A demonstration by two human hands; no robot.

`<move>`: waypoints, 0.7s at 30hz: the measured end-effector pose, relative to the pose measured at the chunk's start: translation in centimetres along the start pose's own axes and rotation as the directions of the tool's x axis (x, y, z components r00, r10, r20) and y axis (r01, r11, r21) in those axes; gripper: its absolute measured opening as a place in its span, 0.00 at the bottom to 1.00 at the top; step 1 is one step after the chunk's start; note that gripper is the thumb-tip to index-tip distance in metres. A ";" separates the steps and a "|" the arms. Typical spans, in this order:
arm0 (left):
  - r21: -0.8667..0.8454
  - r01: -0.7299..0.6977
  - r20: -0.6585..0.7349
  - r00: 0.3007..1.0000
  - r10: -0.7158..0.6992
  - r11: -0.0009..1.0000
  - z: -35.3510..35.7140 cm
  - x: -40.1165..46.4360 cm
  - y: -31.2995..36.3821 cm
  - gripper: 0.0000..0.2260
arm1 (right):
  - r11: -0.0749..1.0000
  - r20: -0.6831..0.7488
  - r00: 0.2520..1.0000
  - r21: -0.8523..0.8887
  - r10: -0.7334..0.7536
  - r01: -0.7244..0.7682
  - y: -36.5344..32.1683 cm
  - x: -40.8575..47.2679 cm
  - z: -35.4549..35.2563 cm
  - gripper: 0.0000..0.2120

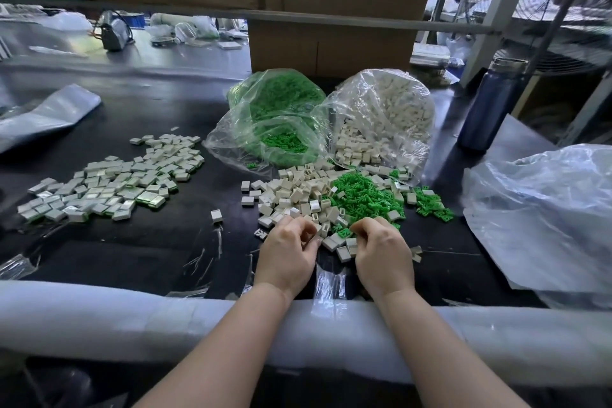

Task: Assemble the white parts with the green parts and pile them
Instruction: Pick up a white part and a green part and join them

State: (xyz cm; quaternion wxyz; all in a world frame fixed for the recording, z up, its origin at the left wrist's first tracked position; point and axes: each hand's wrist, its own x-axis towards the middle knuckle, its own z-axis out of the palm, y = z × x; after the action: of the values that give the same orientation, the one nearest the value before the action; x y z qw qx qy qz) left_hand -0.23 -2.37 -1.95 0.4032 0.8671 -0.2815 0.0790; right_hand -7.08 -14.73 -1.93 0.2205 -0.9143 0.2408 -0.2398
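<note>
2 hands work at the near edge of the loose heap on the bench (139, 255). The left hand (287, 253) has its fingers curled in a narrow grip at the white parts (291, 192); it looks to pinch 1 white piece, though the fingers cover it. The right hand (382, 255) curls at the edge of the green parts (361, 195); whether its grip holds a green piece I cannot tell.

To do this step well, I would take 1 white shell with its open slot facing the other hand, line up 1 green insert square to that slot, press until flush, then set it on the finished pile (109, 182) well to the left.

Hard to make out: both fingertips hide what they hold, and the shape of the green inserts is too small to read. The green bag (265, 103) and white bag (390, 109) behind the heap blur their contents under plastic. A bottle (493, 103) stands at the right.
</note>
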 end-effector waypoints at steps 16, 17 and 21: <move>0.027 0.043 0.049 0.998 -0.044 0.999 0.0 -0.1 0.1 0.07 | 0.973 -0.010 0.985 -0.153 0.174 -0.173 0.3 0.0 -0.2 0.14; 0.029 0.046 0.049 0.998 -0.047 0.999 -0.1 -0.2 0.1 0.07 | 0.969 -0.016 0.981 -0.152 0.192 -0.193 0.3 0.0 -0.3 0.14; 0.030 0.064 0.067 0.996 -0.066 0.998 -0.1 -0.1 0.1 0.07 | 0.954 -0.024 0.969 -0.172 0.245 -0.245 0.3 0.0 -0.3 0.13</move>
State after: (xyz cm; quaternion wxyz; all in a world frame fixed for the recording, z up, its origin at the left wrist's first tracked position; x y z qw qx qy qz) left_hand -0.39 -2.30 -1.90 0.3835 0.8835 -0.2658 0.0403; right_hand -7.34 -15.11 -1.83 0.1675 -0.8928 0.3725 -0.1898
